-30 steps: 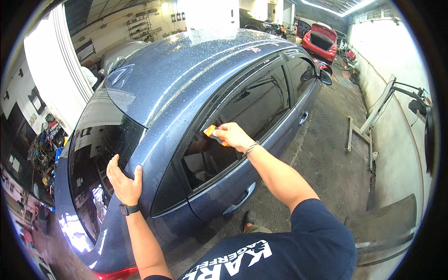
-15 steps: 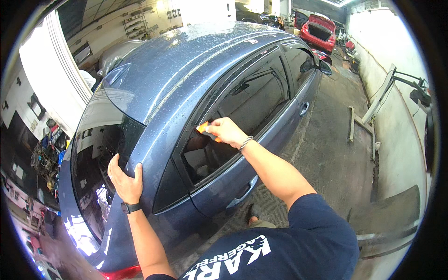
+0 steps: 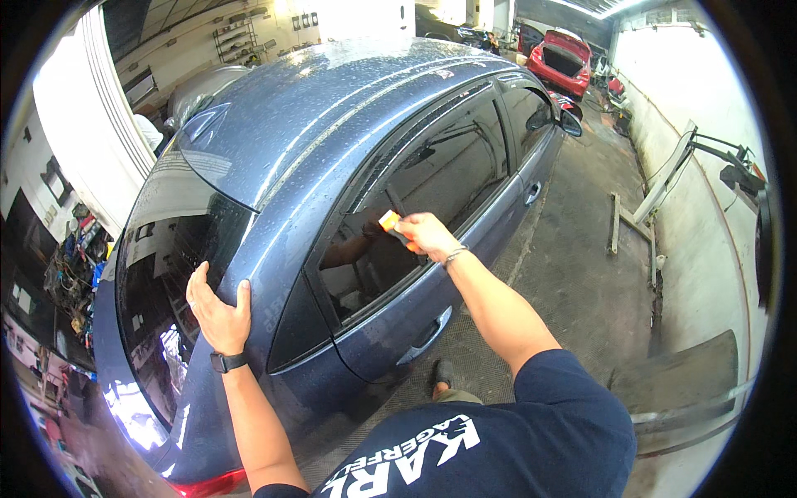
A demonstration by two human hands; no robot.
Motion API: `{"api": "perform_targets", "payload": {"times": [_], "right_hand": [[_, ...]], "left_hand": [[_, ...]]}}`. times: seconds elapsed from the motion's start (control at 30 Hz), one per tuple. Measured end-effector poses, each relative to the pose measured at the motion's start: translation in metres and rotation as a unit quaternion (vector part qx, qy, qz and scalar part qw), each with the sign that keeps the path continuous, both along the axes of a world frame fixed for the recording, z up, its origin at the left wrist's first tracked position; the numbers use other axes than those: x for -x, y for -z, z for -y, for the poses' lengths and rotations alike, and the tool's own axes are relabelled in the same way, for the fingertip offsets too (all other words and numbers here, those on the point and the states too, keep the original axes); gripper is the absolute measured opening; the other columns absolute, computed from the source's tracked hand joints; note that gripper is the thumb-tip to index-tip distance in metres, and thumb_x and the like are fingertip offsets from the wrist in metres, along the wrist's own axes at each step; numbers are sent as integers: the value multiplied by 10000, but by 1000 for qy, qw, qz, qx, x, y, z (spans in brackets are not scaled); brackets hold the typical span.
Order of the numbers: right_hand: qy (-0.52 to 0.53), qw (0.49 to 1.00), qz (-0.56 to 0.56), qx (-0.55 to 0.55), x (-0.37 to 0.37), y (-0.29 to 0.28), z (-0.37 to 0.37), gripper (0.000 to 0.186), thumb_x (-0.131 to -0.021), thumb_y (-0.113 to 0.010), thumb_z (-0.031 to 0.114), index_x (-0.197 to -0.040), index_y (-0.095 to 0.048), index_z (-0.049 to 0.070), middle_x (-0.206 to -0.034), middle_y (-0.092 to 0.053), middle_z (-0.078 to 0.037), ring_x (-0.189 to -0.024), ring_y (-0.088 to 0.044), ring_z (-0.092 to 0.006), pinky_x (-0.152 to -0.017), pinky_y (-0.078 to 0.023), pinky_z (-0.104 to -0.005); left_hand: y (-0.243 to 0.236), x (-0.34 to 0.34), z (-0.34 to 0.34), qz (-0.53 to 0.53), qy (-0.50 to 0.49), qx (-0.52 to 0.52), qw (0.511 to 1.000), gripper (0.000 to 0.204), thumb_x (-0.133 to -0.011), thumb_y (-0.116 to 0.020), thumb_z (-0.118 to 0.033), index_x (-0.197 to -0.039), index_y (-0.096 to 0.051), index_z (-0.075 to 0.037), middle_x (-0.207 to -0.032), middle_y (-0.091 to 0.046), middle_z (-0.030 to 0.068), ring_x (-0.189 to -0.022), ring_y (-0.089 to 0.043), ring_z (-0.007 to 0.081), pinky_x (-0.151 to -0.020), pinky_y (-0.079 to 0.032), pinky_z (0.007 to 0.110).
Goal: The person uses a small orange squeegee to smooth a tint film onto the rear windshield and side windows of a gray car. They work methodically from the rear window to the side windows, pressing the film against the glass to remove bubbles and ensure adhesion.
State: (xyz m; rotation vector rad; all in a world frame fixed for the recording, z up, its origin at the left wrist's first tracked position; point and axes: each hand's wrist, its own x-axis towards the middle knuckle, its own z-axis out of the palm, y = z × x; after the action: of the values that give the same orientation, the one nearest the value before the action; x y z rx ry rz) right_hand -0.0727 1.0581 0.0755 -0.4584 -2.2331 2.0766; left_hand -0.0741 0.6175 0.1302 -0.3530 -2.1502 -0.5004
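Pinched in my right hand (image 3: 428,236) is a small orange tool with a dark grip (image 3: 388,220), which looks like a hand scraper. It is held at the dark rear side window (image 3: 415,191) of a blue car (image 3: 282,241); whether its edge touches the glass I cannot tell. My left hand (image 3: 220,317), fingers stretched and thumb apart, rests on the car's rear pillar beside the rear windscreen (image 3: 158,274). Water drops dot the roof (image 3: 307,100). Below the window is the rear door handle (image 3: 425,336).
A white wall (image 3: 706,108) runs along the right, with a metal frame stand (image 3: 664,183) against it. Ahead stands a red car (image 3: 564,70) with its lid raised. Clutter (image 3: 76,266) lies at the far left beyond the car. My foot (image 3: 442,373) is beside the car.
My right hand has moved to the right over the window with the scraper, away from the window's rear edge. My left hand stays on the rear pillar.
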Motion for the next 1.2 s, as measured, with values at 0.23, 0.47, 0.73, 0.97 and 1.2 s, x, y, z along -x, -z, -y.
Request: {"api": "perform_targets", "payload": {"times": [0.23, 0.47, 0.73, 0.97, 1.2], "right_hand": [[19, 999, -13, 43, -7, 22, -18, 264, -995, -760, 311, -1016, -746, 48, -761, -585, 17, -586, -525, -96, -488, -416, -265], [-23, 999, -8, 24, 0, 2, -13, 246, -975, -776, 323, -972, -731, 81, -778, -590, 32, -643, -548, -98, -548, -445, -276], [40, 998, 14, 40, -31, 61, -23, 380, -991, -767, 344, -1218, -750, 40, -863, -648, -6, -597, -541, -110, -536, -454, -283], [-2, 998, -47, 44, 2, 13, -7, 251, -974, -767, 282, -1009, -760, 34, -732, -594, 5, -587, -532, -101, -490, -394, -289], [-2, 997, 32, 66, -48, 81, -12, 262, -967, -786, 343, -1044, -759, 93, -784, -582, 31, -646, -522, -93, -574, -453, -291]], "left_hand": [[-2, 4, -5, 0, 8, -2, 1000, 755, -873, -821, -284, -1504, -503, -16, -1483, -554, 214, -1416, -474, 403, -1213, -358, 496], [-1, 1, 2, 1, 2, -8, 1000, 776, -853, -835, -264, -1507, -495, -21, -1483, -552, 205, -1424, -468, 395, -1216, -357, 494], [-3, 3, -8, 12, 5, -16, 1000, 790, -843, -826, -255, -1513, -481, -14, -1482, -543, 218, -1428, -461, 403, -1219, -351, 507], [6, 6, 3, 1, 4, -6, 1000, 762, -900, -799, -283, -1531, -473, -7, -1520, -526, 211, -1444, -445, 403, -1230, -334, 504], [6, 5, 1, -2, -3, -9, 1000, 760, -865, -810, -252, -1513, -487, -21, -1504, -534, 211, -1448, -438, 408, -1226, -334, 518]]}}
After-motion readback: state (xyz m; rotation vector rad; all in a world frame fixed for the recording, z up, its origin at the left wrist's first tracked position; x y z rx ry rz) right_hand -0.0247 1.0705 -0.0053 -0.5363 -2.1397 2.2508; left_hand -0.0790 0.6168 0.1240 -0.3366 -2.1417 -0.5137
